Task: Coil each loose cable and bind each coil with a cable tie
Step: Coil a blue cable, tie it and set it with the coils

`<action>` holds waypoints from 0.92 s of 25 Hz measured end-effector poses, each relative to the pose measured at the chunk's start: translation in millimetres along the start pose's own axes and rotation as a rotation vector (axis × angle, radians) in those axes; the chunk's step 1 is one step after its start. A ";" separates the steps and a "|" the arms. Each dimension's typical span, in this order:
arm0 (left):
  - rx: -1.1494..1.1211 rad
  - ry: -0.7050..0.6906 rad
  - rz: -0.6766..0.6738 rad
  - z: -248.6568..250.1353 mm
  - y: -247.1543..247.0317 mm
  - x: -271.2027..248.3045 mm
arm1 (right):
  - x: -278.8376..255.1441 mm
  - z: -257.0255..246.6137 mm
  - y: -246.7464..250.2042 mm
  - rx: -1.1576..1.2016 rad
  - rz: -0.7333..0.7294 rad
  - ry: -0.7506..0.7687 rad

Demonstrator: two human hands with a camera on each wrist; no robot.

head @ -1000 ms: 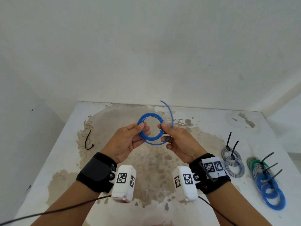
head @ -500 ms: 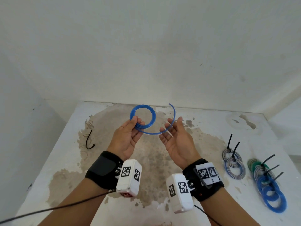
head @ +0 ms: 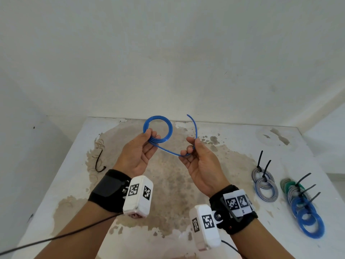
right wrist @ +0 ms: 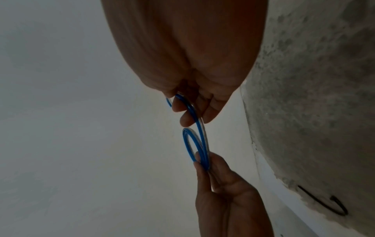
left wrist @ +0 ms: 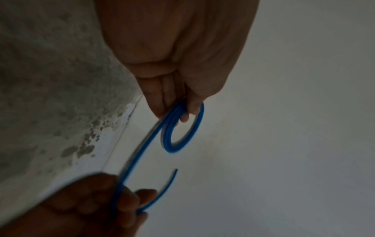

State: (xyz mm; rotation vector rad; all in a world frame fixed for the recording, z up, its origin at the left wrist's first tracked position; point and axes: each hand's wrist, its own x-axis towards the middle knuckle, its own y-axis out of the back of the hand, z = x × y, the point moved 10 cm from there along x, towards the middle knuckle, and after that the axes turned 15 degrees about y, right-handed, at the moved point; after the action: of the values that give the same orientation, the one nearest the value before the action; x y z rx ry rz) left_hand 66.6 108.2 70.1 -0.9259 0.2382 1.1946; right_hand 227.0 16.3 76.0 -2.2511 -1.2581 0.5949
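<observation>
A blue cable coil [head: 164, 126] hangs in the air above the stained table [head: 168, 193]. My left hand [head: 147, 142] pinches the coil's lower left edge between thumb and fingers [left wrist: 178, 109]. From there the cable's loose tail [head: 195, 131] runs right, bends through my right hand [head: 190, 150] and curves upward. My right hand's curled fingers [right wrist: 188, 112] hold that tail. The coil [right wrist: 194, 144] stands edge-on in the right wrist view. A loose black cable tie [head: 99, 162] lies on the table's left side.
Two grey-striped coils [head: 265, 186] bound with black ties lie at the right. Beyond them sits a row of bound green, grey and blue coils [head: 306, 212]. White walls enclose the table at the back and left. Wrist camera cables trail toward me.
The hands moved apart. One turn of the coil came free into a tail, which the right hand now holds with curled fingers. The left hand keeps the smaller coil.
</observation>
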 end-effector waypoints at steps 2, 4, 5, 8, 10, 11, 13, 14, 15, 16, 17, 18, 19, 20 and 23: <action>0.094 0.000 -0.046 -6.5 -2.9 -4.1 | 9.9 -9.6 5.8 -0.083 -0.016 0.031; 0.166 0.003 -0.076 -12.9 -4.6 -6.4 | 18.8 -15.0 9.8 -0.160 -0.037 0.041; 0.192 0.011 -0.085 -16.0 -5.0 -6.8 | 21.9 -17.1 11.7 -0.203 -0.046 0.047; 0.265 0.042 -0.123 -22.0 -9.1 -9.7 | 28.7 -18.3 13.4 -0.335 -0.070 0.064; 0.329 0.068 -0.141 -25.2 -12.2 -12.4 | 30.3 -19.1 11.5 -0.420 -0.107 0.090; 0.370 0.079 -0.148 -26.7 -14.0 -13.9 | 29.4 -20.0 8.6 -0.463 -0.145 0.106; 0.474 0.099 -0.155 -27.9 -17.7 -16.1 | 26.0 -19.6 2.1 -0.548 -0.238 0.113; 0.524 0.108 -0.155 -27.4 -19.1 -17.3 | 23.5 -18.6 -0.2 -0.585 -0.280 0.104; 0.564 0.119 -0.154 -26.7 -20.1 -18.3 | 20.7 -18.0 -1.4 -0.609 -0.311 0.094; 0.597 0.132 -0.153 -26.4 -20.7 -18.8 | 18.7 -17.5 -2.1 -0.623 -0.334 0.082; 0.623 0.146 -0.154 -26.0 -21.1 -19.6 | 17.3 -16.8 -1.7 -0.633 -0.351 0.069; 0.641 0.161 -0.154 -26.0 -21.1 -20.2 | 15.9 -16.2 -1.0 -0.647 -0.367 0.057; 0.652 0.174 -0.153 -25.7 -20.7 -20.8 | 15.1 -16.1 -0.4 -0.670 -0.381 0.049; 0.661 0.186 -0.152 -25.7 -20.7 -20.8 | 14.4 -16.7 0.3 -0.697 -0.394 0.048; 0.696 0.205 -0.152 -26.4 -22.5 -22.1 | 13.1 -21.0 1.3 -0.786 -0.430 0.083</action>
State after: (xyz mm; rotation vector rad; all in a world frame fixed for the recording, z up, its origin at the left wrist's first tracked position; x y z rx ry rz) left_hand 85.4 72.5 78.0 -0.4377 0.6874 0.7845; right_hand 246.4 22.8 89.9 -2.3960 -2.1099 -0.2010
